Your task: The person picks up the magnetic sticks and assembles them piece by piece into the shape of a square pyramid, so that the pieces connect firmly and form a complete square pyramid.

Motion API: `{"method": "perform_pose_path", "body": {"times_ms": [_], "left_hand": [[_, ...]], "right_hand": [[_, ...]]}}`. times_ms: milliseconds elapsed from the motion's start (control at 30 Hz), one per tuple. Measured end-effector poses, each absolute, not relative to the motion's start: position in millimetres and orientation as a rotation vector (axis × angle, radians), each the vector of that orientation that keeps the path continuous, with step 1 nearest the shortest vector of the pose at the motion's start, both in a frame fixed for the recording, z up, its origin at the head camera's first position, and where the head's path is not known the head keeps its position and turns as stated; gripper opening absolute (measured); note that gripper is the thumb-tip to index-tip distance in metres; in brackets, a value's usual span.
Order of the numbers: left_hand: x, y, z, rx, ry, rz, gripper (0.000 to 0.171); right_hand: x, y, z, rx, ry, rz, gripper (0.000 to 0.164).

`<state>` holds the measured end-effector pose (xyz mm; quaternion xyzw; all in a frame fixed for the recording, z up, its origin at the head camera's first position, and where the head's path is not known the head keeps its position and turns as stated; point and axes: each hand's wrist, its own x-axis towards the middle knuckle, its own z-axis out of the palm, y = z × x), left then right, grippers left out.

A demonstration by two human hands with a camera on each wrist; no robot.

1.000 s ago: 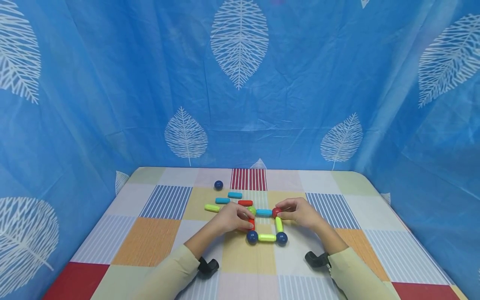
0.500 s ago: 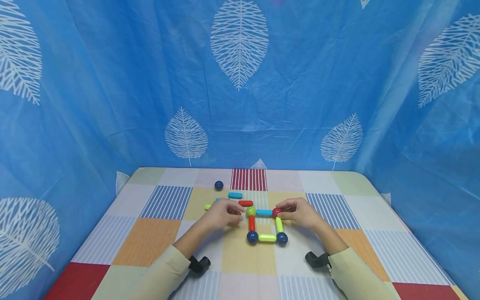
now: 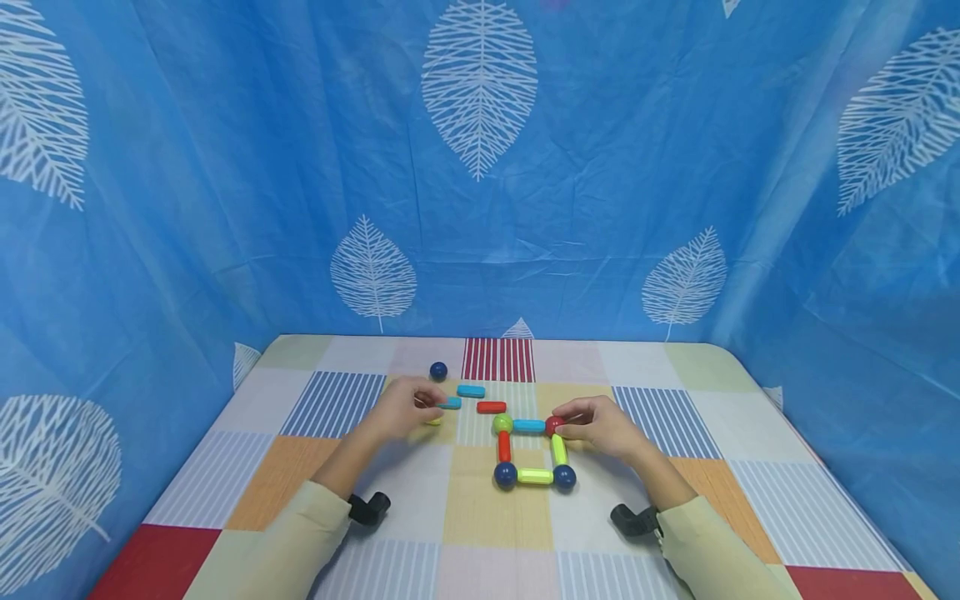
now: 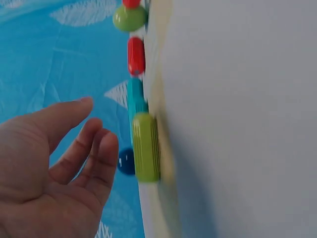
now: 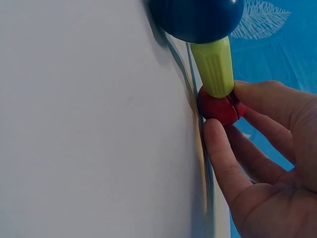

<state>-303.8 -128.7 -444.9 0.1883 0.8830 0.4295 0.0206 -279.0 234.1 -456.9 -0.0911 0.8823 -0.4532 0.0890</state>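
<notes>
A square of toy rods and balls lies on the table, with a green ball point(image 3: 502, 424), a red ball point(image 3: 554, 426) and two dark blue balls, such as this blue ball point(image 3: 506, 476), at its corners. My right hand point(image 3: 600, 426) pinches the red ball between thumb and fingers; a yellow-green rod point(image 5: 214, 69) joins it in the right wrist view. My left hand point(image 3: 407, 407) hovers by the loose rods, its thumb and fingers apart with nothing between them. Beside its fingertips stands a loose yellow-green rod point(image 4: 146, 148), mostly hidden behind the hand in the head view.
Two loose blue rods, one being this blue rod point(image 3: 471, 391), and a red rod point(image 3: 491, 407) lie behind the square. A loose dark blue ball point(image 3: 438, 371) sits farther back. Blue leaf-print curtains point(image 3: 525, 250) surround the checked tablecloth point(image 3: 660, 367).
My left hand has let go of the square's left side and moved left and away from me to the loose rods. My right hand stays on the red ball.
</notes>
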Motion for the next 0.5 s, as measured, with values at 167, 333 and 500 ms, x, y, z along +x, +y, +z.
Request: {"method": "perform_pose_path", "body": {"times_ms": [167,333,500], "left_hand": [[-309.0,-136.2,-444.2,0.631,2.801,1.115,0.012],[-312.1,-134.3,-446.4,0.596,2.834,0.889,0.02],[-312.8,-131.3,-447.5,0.562,2.829,0.82,0.025]], "right_hand": [[-279.1,234.8,-457.1,-0.283,2.634,-1.343,0.029],[-279.6,235.3,-457.5,-0.289,2.625,-1.342,0.03],[-279.6,234.7,-457.0,-0.291,2.61,-1.364,0.031]]}}
